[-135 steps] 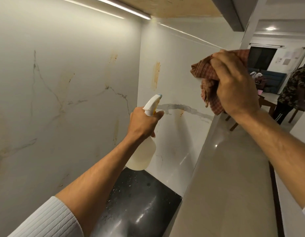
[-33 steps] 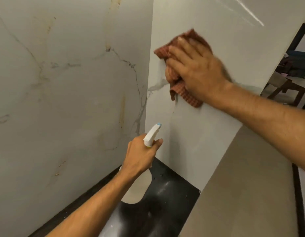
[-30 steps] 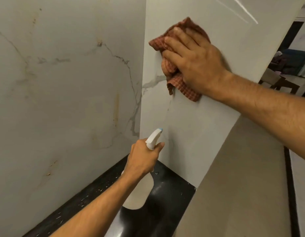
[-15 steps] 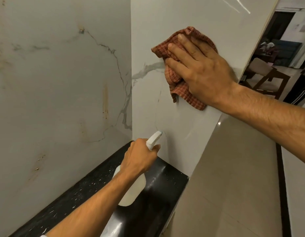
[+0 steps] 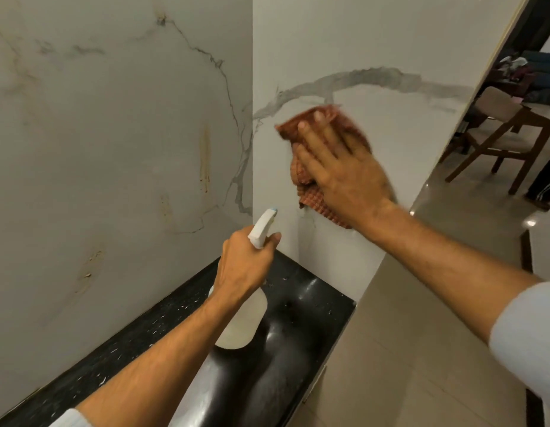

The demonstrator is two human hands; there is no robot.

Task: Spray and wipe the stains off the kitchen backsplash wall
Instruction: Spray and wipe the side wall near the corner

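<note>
My right hand [image 5: 344, 174] presses a red checked cloth [image 5: 310, 197] flat against the white marble side wall [image 5: 375, 41], just below a grey vein; the fingers lie spread and straight on it. My left hand [image 5: 243, 266] grips the neck of a white spray bottle [image 5: 244, 322], its nozzle [image 5: 263, 224] pointing up toward the corner. Brownish streak stains [image 5: 205, 155] run down the left backsplash wall [image 5: 98, 134], with more smears [image 5: 88, 269] lower down.
A black speckled countertop [image 5: 307, 306] with crumbs lies under the bottle and ends at the side wall. Beige floor tiles [image 5: 406, 365] spread to the right. A wooden chair [image 5: 501, 140] stands past the wall's edge in the room beyond.
My right hand has slid the cloth down the side wall, uncovering the grey vein above it. My left hand holds the bottle in much the same place.
</note>
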